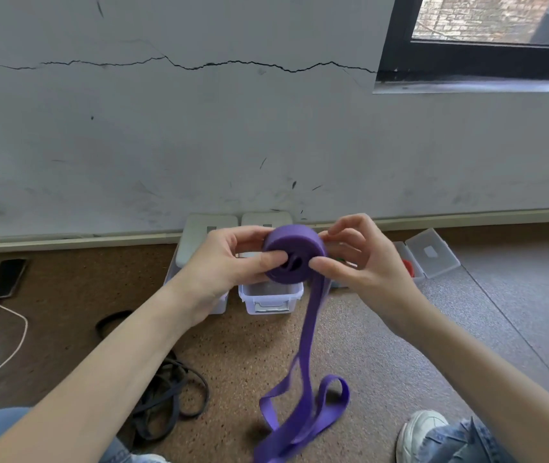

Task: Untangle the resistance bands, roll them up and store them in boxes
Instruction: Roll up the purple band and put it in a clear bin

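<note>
Wide cork floor (350,329) under a cracked wall (199,128), and the person sits low with both arms out front. Clear boxes (268,297) wait open by the skirting, just behind the hands, another (430,253) off to the right with something red in it. On the floor to the left lies a dark band (166,396), a loose heap not yet rolled. Now the action: the purple band (295,253) is half wound into a fat coil held up between the hands, its tail dropping to the floor and looping by the shoe (423,432). Left hand (223,262), grip closed on the coil, thumb pressed on its face; right hand (363,259), pinching the coil's edge where the tail feeds in. To do this well, I'd say keep the thumb pinning the core, feed the tail flat with no twist, and hold steady tension so the turns stack evenly. Let slack in and the coil will likely spring loose. A phone (5,279) charges far left.
</note>
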`<action>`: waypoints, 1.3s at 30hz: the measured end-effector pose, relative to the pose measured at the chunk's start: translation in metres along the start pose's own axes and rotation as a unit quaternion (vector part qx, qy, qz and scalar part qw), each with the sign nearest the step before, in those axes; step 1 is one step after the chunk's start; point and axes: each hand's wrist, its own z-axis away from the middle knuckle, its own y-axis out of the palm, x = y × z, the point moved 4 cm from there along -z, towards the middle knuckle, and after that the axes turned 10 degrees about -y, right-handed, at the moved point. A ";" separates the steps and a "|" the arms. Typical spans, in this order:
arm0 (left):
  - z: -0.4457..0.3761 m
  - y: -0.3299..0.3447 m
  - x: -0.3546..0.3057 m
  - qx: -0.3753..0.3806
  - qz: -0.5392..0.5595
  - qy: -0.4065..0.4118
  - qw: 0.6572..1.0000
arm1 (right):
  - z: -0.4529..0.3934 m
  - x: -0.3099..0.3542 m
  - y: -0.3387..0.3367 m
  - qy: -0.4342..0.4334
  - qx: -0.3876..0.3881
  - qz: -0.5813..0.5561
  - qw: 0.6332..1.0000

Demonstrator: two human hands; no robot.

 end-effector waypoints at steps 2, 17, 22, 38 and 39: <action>-0.002 0.002 0.002 0.006 0.102 -0.005 0.995 | 0.001 -0.001 0.005 -0.002 -0.010 -0.035 0.999; -0.006 0.003 0.008 -0.007 0.007 -0.003 1.000 | -0.003 0.005 0.001 0.013 0.038 0.048 0.998; -0.010 0.003 0.009 -0.021 0.170 0.022 0.985 | -0.003 0.001 0.005 0.004 -0.019 -0.014 1.000; -0.007 0.010 0.007 0.045 -0.277 -0.012 0.960 | -0.002 0.011 0.009 -0.110 0.157 0.321 0.927; -0.008 0.011 0.008 0.038 -0.282 -0.007 0.959 | -0.001 0.009 0.009 -0.106 0.149 0.312 0.932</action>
